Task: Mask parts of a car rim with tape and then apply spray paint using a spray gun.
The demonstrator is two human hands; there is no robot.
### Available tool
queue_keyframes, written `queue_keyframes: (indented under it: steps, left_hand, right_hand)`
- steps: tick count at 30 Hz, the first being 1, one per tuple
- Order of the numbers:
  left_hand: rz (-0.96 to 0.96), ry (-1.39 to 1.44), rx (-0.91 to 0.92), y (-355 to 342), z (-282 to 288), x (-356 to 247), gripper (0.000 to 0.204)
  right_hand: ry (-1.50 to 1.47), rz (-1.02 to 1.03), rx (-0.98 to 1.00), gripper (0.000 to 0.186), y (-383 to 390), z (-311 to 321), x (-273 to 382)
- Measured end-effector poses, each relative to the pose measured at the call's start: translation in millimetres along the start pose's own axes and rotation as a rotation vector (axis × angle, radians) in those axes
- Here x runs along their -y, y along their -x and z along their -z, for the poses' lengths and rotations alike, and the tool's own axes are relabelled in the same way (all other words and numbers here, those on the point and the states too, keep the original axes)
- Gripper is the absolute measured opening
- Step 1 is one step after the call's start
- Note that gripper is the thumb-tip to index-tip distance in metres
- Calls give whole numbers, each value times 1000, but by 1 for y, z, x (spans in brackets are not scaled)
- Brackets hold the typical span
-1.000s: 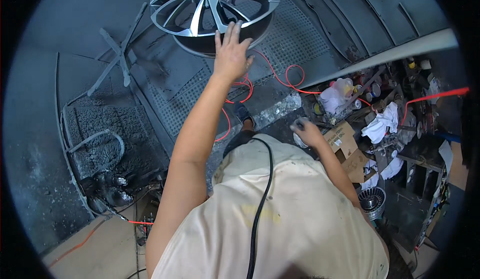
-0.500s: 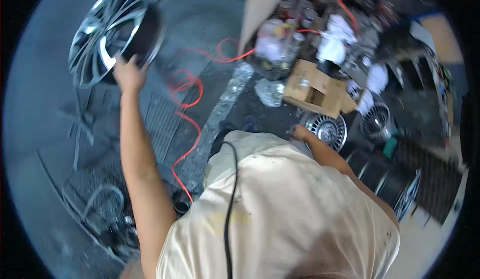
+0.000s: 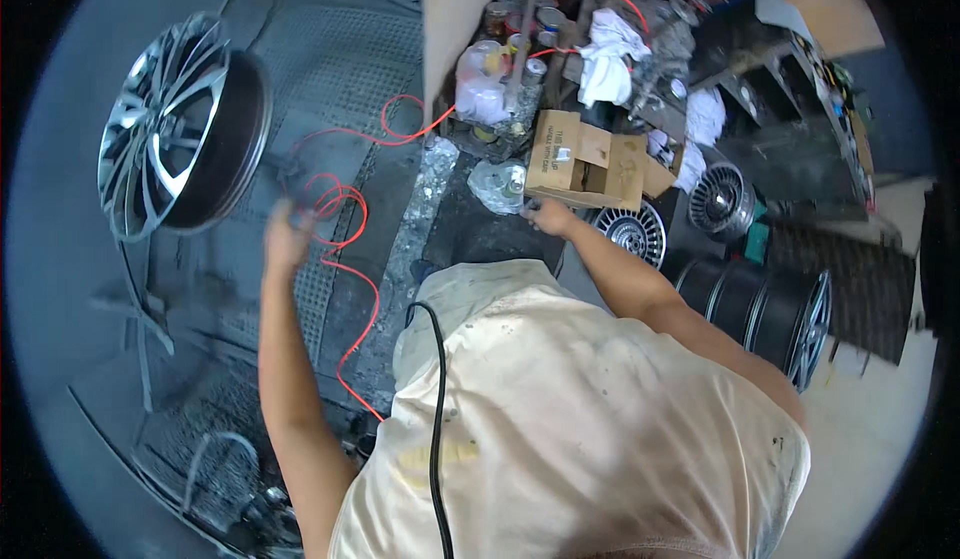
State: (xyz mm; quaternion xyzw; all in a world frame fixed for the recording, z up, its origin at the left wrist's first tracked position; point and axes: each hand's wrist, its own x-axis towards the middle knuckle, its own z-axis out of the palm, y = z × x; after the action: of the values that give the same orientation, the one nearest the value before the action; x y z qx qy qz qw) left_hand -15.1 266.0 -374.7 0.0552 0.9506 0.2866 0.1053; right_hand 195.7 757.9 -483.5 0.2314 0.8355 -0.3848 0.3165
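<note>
A silver and black alloy wheel rim [image 3: 165,124] sits upright at the left on a thin metal stand [image 3: 140,304], its spokes turned to the left. My left hand [image 3: 286,239] is to the right of the rim and apart from it, smeared by motion, so its fingers cannot be read. Near it lies a coiled red air hose [image 3: 345,199]. In front of my body my right hand [image 3: 550,217] is closed, with something small at its fingertips that I cannot make out. It is just below a cardboard box [image 3: 565,164] and a clear plastic bag [image 3: 497,187].
Past the box lie white rags [image 3: 606,64] and a bench cluttered with cans. To my right are a round wheel cover [image 3: 635,234], another silver one [image 3: 720,202] and a dark wheel barrel [image 3: 755,304]. Hoses [image 3: 215,449] lie at the lower left.
My left hand has come off the wheel rim and drawn back toward me. My right hand has moved forward and left toward the plastic bag. The view has shifted.
</note>
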Motion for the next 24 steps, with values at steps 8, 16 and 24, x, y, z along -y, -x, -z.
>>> queue_keyframes:
  steps: [8, 16, 24]
  left_hand:
    - [389, -197, 708, 303, -287, 174, 47]
    - [696, 195, 154, 421, -280, 12, 41]
    - [632, 449, 95, 284, -210, -75, 39]
  right_hand:
    - [227, 159, 215, 38, -12, 6, 12]
    - [268, -25, 417, 38, -188, 105, -17]
    - [481, 312, 89, 58, -241, 113, 107]
